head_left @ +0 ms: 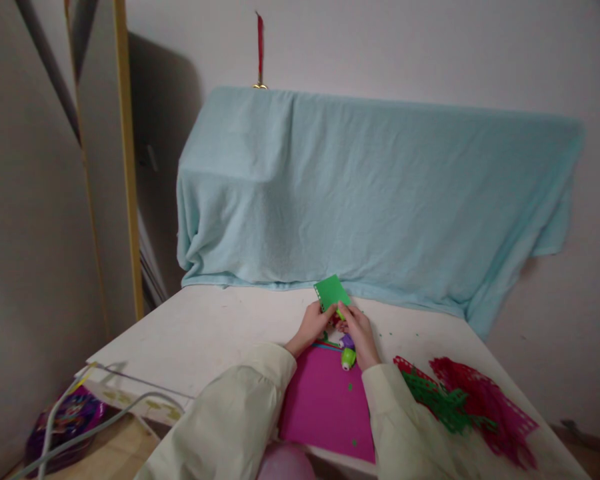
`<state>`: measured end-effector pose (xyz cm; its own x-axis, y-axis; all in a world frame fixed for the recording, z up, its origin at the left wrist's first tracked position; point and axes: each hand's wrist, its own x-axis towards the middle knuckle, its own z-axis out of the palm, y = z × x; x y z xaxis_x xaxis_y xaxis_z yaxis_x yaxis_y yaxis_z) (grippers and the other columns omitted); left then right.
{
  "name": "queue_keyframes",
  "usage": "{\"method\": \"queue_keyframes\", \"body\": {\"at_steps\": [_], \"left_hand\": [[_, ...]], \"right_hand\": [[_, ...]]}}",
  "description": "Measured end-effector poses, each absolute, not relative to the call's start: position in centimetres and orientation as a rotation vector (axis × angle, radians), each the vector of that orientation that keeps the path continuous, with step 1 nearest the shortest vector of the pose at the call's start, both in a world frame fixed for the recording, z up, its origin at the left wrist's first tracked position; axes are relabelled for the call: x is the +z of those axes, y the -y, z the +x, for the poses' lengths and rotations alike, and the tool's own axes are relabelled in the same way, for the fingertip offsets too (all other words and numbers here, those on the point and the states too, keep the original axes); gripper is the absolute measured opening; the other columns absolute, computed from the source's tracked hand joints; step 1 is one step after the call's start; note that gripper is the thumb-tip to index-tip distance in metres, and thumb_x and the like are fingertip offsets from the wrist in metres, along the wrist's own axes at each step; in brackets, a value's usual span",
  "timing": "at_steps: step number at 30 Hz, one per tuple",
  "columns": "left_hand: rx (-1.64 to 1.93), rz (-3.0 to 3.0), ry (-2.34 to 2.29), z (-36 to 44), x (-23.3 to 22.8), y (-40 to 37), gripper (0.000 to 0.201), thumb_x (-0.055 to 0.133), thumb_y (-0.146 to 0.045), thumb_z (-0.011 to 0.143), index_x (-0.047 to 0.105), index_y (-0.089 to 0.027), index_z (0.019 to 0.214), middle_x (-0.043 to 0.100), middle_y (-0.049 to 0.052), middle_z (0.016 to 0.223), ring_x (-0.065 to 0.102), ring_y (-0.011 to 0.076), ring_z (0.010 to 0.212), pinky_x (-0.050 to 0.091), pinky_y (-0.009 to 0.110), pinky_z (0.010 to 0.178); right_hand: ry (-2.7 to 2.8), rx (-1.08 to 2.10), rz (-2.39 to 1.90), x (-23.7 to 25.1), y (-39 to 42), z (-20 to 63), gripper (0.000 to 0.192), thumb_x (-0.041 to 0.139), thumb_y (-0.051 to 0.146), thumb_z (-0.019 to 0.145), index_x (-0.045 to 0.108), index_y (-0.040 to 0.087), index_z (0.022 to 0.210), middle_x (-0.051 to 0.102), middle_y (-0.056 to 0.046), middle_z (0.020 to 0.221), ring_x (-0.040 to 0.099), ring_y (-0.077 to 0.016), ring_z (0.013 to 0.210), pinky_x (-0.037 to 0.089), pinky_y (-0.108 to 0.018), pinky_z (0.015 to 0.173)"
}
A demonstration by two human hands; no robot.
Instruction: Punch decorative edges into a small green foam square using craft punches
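Our left hand [314, 325] and right hand [359, 331] pinched a green paper square [331, 292] between closed fingers. We held it above the magenta sheet [323, 403].

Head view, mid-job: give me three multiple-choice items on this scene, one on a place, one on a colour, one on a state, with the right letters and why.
1. Where do the cut, lacy paper pieces lie?
A. on the table, right of the person's right sleeve
B. on top of the blue cloth
C. on the floor at the left

2. What colour is the small paper square that the hands hold up?
A. yellow
B. green
C. white

3. How does the large pink sheet lie?
A. rolled into a tube
B. crumpled into a ball
C. flat on the table

Answers:
1 A: the red and green lacy paper pieces rest on the table at the right.
2 B: the left hand and right hand pinch a green paper square.
3 C: the pink sheet lies flat between the sleeves.
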<state>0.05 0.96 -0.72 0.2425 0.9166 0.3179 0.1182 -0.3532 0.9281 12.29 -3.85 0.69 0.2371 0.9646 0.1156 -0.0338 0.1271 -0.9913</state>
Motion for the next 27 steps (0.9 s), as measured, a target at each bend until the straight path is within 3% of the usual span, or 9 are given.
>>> {"method": "queue_keyframes", "body": {"at_steps": [27], "left_hand": [[1.144,1.729,-0.985,-0.09,-0.25,-0.37,0.046,0.043,-0.054,0.086,0.053,-0.014,0.065,0.051,-0.001,0.056,0.044,0.0107,0.053,0.035,0.020,0.052]], "right_hand": [[1.058,0.951,-1.155,1.65,4.53,11.82,0.045,0.066,0.061,0.071,0.065,0.018,0.083,0.064,-0.002,0.068,0.058,-0.0138,0.053,0.043,-0.024,0.049]]}}
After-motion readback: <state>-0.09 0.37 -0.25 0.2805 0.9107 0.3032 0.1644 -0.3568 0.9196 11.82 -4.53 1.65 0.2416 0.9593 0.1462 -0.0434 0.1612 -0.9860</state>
